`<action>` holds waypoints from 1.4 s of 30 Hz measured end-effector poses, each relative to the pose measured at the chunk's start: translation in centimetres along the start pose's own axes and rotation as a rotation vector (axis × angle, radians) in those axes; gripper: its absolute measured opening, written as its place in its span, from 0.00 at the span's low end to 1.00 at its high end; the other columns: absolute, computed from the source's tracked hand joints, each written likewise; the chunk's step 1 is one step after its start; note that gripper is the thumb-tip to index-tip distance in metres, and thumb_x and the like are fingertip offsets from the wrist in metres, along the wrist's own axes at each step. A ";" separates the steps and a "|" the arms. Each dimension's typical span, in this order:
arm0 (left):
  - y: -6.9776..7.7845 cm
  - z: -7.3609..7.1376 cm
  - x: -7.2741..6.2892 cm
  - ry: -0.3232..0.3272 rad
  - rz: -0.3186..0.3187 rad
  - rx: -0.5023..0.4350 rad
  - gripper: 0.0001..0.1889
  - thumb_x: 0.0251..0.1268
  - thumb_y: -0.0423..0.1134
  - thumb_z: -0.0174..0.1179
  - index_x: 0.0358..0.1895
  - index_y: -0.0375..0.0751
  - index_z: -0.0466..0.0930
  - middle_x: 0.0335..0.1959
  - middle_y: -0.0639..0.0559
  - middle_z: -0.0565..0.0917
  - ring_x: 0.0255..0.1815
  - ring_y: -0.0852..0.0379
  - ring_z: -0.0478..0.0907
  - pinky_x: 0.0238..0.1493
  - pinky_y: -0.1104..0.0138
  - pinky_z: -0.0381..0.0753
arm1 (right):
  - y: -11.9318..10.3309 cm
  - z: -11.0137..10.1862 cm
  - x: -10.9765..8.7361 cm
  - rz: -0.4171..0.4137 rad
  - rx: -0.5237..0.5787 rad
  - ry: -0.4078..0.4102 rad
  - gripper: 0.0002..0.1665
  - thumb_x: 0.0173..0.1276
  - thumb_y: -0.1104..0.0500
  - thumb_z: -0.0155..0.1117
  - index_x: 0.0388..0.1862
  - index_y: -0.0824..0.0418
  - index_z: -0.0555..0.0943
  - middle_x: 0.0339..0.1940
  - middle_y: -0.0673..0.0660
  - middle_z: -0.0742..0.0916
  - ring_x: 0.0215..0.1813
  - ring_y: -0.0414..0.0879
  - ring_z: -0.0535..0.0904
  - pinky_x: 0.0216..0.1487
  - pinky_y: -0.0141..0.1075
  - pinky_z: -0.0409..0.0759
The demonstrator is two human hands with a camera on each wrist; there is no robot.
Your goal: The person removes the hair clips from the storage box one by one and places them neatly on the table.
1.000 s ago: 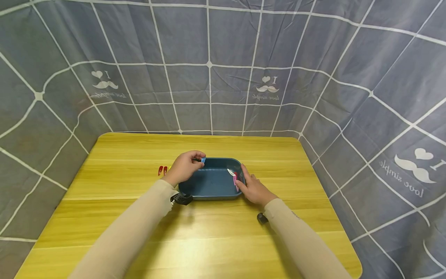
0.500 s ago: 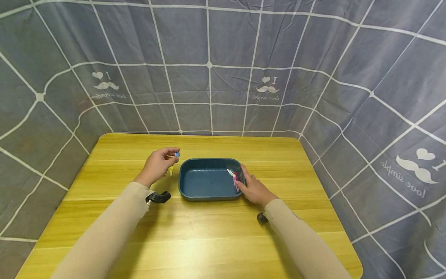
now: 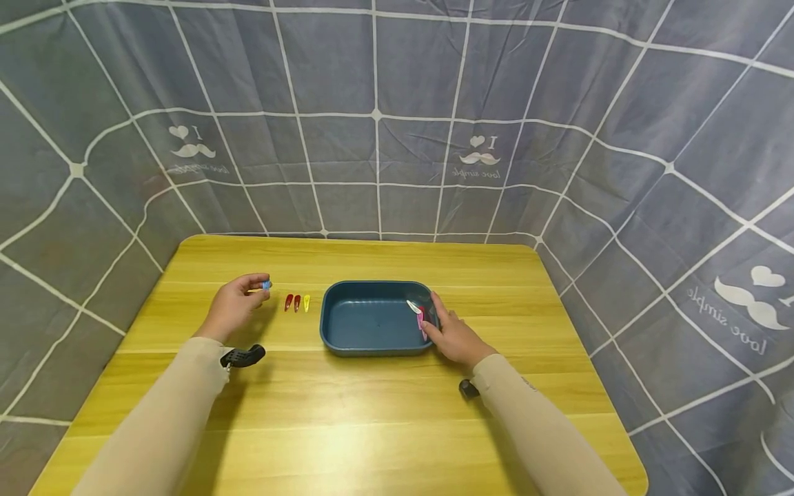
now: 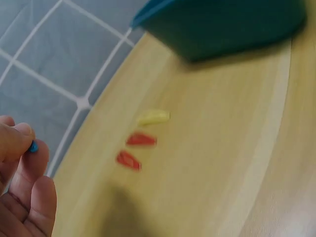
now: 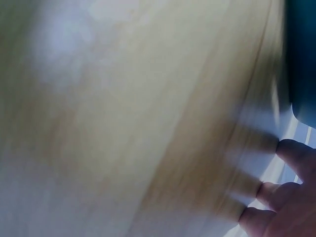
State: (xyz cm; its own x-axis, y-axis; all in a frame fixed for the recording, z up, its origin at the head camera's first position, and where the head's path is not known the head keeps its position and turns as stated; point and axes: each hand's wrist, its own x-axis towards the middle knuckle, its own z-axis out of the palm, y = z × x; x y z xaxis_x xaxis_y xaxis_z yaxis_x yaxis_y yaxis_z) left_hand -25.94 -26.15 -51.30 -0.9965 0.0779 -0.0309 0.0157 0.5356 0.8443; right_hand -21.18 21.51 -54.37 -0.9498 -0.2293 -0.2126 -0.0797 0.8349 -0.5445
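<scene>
My left hand (image 3: pixel 234 305) is raised at the left of the table, thumb and fingertips pinching a small blue hair clip (image 3: pixel 266 284). Most of that clip is hidden by the fingers; only a blue end (image 4: pixel 33 146) shows in the left wrist view. To the right of this hand, a red clip (image 3: pixel 288 302), another red clip (image 3: pixel 297 302) and a yellow clip (image 3: pixel 307 303) lie in a row. My right hand (image 3: pixel 457 337) grips the right end of a dark blue tray (image 3: pixel 335 344), thumb over the rim. Inside, near the thumb, are a white clip (image 3: pixel 413 307) and a pink clip (image 3: pixel 421 322).
The yellow wooden table (image 3: pixel 384 420) carries everything. A grey curtain (image 3: pixel 409 151) with white grid lines hangs behind it and on both sides. Black straps (image 3: pixel 244 356) sit at the wrists over beige sleeves.
My left hand has moved left with the blue hair clip, from over the tray to past the row of clips, which now shows fully. My right hand stays at the tray.
</scene>
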 end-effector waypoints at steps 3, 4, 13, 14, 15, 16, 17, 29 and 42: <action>-0.7 -0.4 0.1 -0.006 -0.004 -0.007 0.26 0.82 0.40 0.57 0.76 0.34 0.70 0.66 0.34 0.79 0.54 0.58 0.79 0.47 0.79 0.82 | 0.1 0.0 0.0 -0.005 0.001 0.002 0.49 0.84 0.33 0.44 0.90 0.42 0.34 0.84 0.68 0.65 0.85 0.71 0.52 0.85 0.65 0.50; -0.8 -0.5 0.1 -0.008 -0.005 -0.014 0.26 0.82 0.39 0.57 0.76 0.34 0.70 0.66 0.33 0.79 0.54 0.60 0.78 0.47 0.79 0.82 | 0.2 0.0 0.0 -0.007 0.002 0.002 0.49 0.84 0.33 0.44 0.90 0.42 0.34 0.84 0.67 0.65 0.85 0.72 0.52 0.85 0.65 0.49; -1.4 -1.0 0.4 -0.023 -0.038 -0.034 0.26 0.82 0.36 0.56 0.78 0.33 0.67 0.67 0.31 0.78 0.52 0.63 0.80 0.48 0.80 0.82 | 0.1 -0.1 -0.3 0.010 0.011 -0.011 0.49 0.84 0.32 0.43 0.89 0.42 0.33 0.85 0.67 0.63 0.86 0.71 0.51 0.85 0.64 0.48; -1.4 -1.0 0.4 -0.027 -0.042 -0.033 0.27 0.82 0.36 0.56 0.78 0.33 0.66 0.68 0.31 0.78 0.54 0.61 0.81 0.48 0.79 0.82 | 0.1 -0.1 -0.3 0.011 0.010 -0.010 0.49 0.83 0.31 0.43 0.89 0.42 0.33 0.85 0.68 0.64 0.85 0.72 0.51 0.85 0.65 0.48; -1.5 -1.1 0.5 -0.031 -0.046 -0.031 0.27 0.83 0.36 0.56 0.78 0.33 0.66 0.68 0.31 0.78 0.55 0.58 0.82 0.48 0.79 0.82 | 0.2 -0.1 -0.3 0.009 0.005 -0.010 0.49 0.84 0.31 0.42 0.89 0.42 0.33 0.85 0.68 0.63 0.85 0.72 0.51 0.84 0.66 0.49; -1.6 -1.1 0.6 -0.032 -0.049 -0.026 0.27 0.83 0.37 0.56 0.79 0.34 0.66 0.68 0.31 0.78 0.57 0.54 0.82 0.49 0.78 0.82 | 0.2 -0.2 -0.3 0.008 0.003 -0.009 0.49 0.83 0.31 0.42 0.89 0.42 0.32 0.85 0.69 0.63 0.85 0.72 0.51 0.84 0.66 0.49; -1.7 -1.1 0.8 -0.031 -0.056 -0.024 0.27 0.83 0.37 0.56 0.78 0.34 0.66 0.68 0.31 0.78 0.58 0.51 0.83 0.48 0.77 0.83 | 0.2 -0.3 -0.3 0.007 0.001 -0.008 0.49 0.83 0.31 0.42 0.89 0.42 0.32 0.84 0.69 0.64 0.85 0.72 0.51 0.84 0.66 0.49; -2.3 -0.1 2.2 -0.081 -0.079 0.005 0.26 0.82 0.36 0.56 0.77 0.32 0.67 0.67 0.28 0.77 0.59 0.40 0.80 0.40 0.71 0.82 | 0.2 -0.2 -0.2 0.025 0.014 -0.011 0.49 0.83 0.31 0.44 0.89 0.40 0.33 0.86 0.68 0.61 0.86 0.72 0.50 0.83 0.68 0.50; -3.3 1.2 2.7 -0.139 -0.065 0.140 0.23 0.82 0.35 0.56 0.74 0.31 0.70 0.62 0.31 0.81 0.65 0.34 0.77 0.68 0.42 0.74 | 0.0 0.0 -0.1 0.014 0.017 -0.006 0.49 0.83 0.32 0.44 0.89 0.39 0.33 0.86 0.65 0.62 0.86 0.71 0.50 0.85 0.65 0.48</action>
State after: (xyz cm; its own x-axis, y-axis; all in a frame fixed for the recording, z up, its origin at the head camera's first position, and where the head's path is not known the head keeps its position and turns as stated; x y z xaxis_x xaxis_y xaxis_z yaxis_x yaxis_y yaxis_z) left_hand -28.63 -26.70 -54.82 -0.9750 0.1498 -0.1643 -0.0268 0.6543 0.7558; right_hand -21.12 21.50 -54.36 -0.9489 -0.2207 -0.2256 -0.0609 0.8294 -0.5553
